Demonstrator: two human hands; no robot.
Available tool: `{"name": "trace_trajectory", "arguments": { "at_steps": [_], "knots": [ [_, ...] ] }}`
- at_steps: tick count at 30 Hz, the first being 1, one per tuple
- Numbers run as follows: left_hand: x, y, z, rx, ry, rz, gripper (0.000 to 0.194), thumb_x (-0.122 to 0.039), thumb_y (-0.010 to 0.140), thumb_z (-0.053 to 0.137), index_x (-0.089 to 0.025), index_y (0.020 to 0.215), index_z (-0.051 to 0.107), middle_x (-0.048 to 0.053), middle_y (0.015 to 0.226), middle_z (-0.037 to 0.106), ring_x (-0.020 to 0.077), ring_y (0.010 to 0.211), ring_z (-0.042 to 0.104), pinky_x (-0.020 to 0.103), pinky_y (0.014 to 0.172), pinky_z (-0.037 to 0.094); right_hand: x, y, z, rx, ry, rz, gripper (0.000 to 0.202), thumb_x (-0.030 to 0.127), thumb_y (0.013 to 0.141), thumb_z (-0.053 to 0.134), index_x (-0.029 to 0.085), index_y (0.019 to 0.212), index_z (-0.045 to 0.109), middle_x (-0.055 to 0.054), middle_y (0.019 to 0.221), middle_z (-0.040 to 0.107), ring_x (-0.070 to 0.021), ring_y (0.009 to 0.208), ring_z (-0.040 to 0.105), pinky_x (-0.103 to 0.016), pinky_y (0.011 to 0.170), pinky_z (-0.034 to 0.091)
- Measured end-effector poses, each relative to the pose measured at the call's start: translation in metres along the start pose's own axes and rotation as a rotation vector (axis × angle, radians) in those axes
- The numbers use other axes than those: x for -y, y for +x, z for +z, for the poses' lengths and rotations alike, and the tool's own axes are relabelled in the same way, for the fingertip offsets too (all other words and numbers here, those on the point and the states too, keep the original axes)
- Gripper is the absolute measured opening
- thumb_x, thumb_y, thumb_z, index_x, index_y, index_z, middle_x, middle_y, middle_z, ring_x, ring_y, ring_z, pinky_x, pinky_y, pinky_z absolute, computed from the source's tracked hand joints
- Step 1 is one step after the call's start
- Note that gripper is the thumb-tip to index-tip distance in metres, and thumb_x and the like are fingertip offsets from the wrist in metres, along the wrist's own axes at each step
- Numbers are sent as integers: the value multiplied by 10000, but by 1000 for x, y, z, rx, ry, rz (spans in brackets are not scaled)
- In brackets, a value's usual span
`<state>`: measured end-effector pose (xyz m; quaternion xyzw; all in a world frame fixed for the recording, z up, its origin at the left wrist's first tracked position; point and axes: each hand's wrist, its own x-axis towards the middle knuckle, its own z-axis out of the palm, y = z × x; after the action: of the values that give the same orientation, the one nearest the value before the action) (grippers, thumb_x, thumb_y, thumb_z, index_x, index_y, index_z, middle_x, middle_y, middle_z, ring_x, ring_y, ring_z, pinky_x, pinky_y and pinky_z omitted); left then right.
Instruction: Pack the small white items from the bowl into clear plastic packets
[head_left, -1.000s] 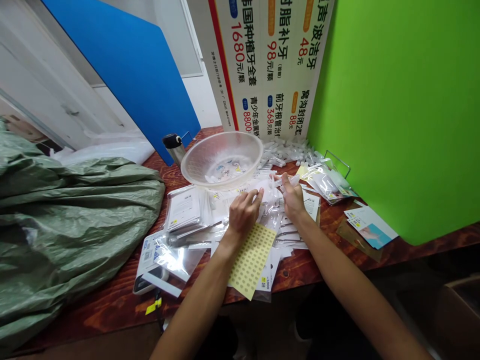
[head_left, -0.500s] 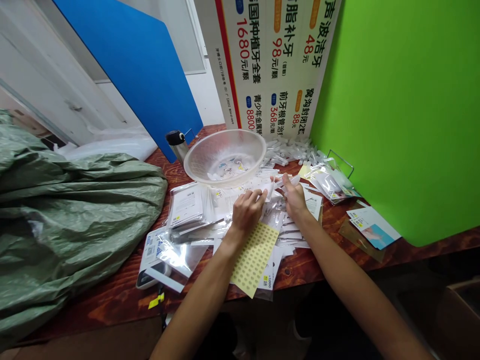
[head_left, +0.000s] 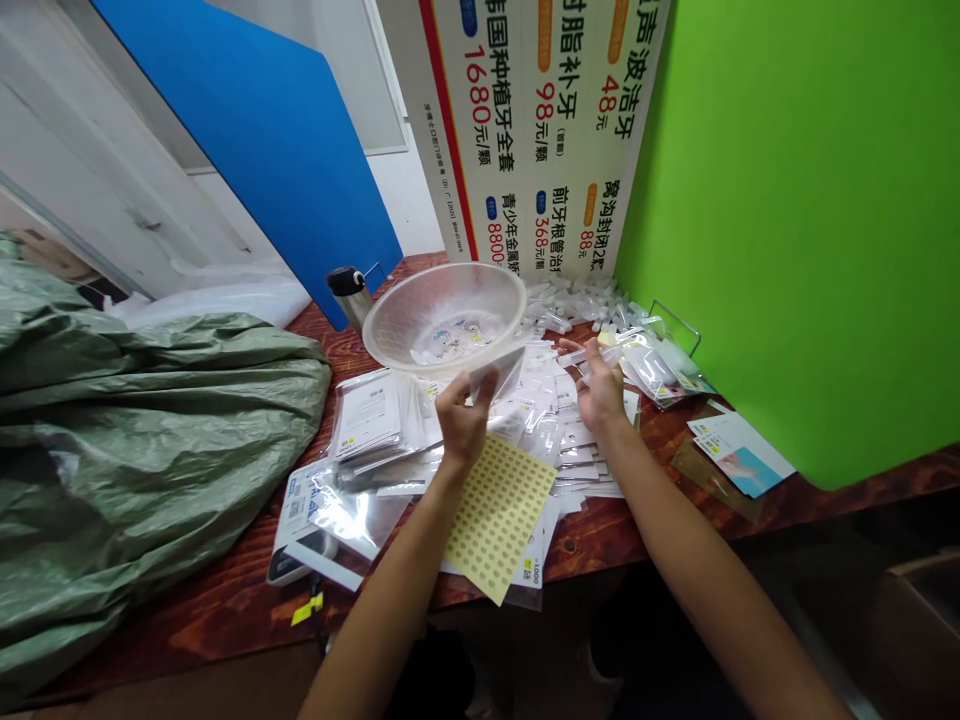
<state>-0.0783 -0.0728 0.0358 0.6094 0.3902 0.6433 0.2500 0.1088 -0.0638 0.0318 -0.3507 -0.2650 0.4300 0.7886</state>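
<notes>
My left hand (head_left: 463, 418) is closed on a clear plastic bag (head_left: 510, 376), raised in front of the bowl's near rim. To its right, my right hand (head_left: 602, 392) grips a small translucent tube (head_left: 574, 357) between thumb and fingers. Beneath my left wrist lies a yellow sticker sheet (head_left: 504, 515) with rows of small round marks. White printed cards in clear sleeves (head_left: 577, 455) spread under and between both hands. Beyond the left hand stands a translucent plastic bowl (head_left: 377, 338) with small pieces inside.
A pile of small translucent tubes (head_left: 581, 300) lies behind my right hand. Stacked bagged cards (head_left: 369, 415) and a blue-and-white box (head_left: 291, 510) are at left, near a green tarp (head_left: 187, 430). A steel flask (head_left: 349, 290) stands by the bowl. Green (head_left: 795, 250) and blue panels (head_left: 277, 130) rise behind.
My left hand has shifted left and lifted the clear bag upright. My right hand has moved slightly right with the tube, widening the gap between the hands.
</notes>
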Motion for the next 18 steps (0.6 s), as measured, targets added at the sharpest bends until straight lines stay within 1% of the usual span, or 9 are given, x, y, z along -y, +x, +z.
{"name": "trace_trajectory", "arguments": {
  "at_steps": [2,4,7,10,12,14,16,18],
  "knots": [
    [1,7,-3,11,-200,-216,399,-551,790,756,-156,842,734,41,808,747,186,736,676,296,702,536,3,0,-1,2,33,20,323,498,809,745,225,915,609,-51,967,779,-209,926,740,-355,820,596],
    [4,12,-5,62,-346,-380,460,-586,715,798,-149,836,724,39,806,740,177,719,667,292,697,531,6,-1,0,30,61,34,289,466,812,748,221,911,631,-55,1003,777,-215,983,734,-362,868,592],
    [9,13,-7,164,-370,-562,469,-552,630,860,-143,806,714,30,766,722,162,674,646,274,656,514,11,-5,3,89,47,39,280,476,831,725,222,920,649,-62,1041,771,-226,1054,718,-381,907,583],
    [10,9,-8,344,-358,-724,475,-522,603,886,-129,804,711,36,743,713,151,619,624,260,598,494,12,-9,6,158,-10,13,305,521,844,706,230,898,634,-65,1061,770,-240,1077,708,-402,912,574],
    [10,6,-8,466,-351,-780,477,-517,604,890,-120,799,709,44,737,710,149,603,621,257,583,485,10,-9,7,199,-29,-9,312,526,832,725,236,877,617,-60,1041,776,-242,1072,706,-405,912,566],
    [9,4,-8,566,-338,-786,469,-515,614,887,-117,782,704,44,724,703,147,594,618,251,575,471,7,-10,7,226,-38,-10,317,517,810,756,243,866,608,-48,997,783,-239,1058,706,-403,921,555],
    [8,4,-9,638,-331,-771,465,-524,635,873,-117,781,701,44,726,699,149,601,619,248,574,463,5,-10,7,243,-60,13,325,514,785,780,247,864,613,-36,960,785,-237,1044,707,-402,931,544],
    [5,5,-10,673,-320,-762,466,-535,661,855,-121,811,704,51,756,705,158,626,629,252,587,468,4,-11,7,259,-112,52,337,526,765,790,244,853,627,-35,937,780,-239,1038,704,-400,935,538]
  ]
}}
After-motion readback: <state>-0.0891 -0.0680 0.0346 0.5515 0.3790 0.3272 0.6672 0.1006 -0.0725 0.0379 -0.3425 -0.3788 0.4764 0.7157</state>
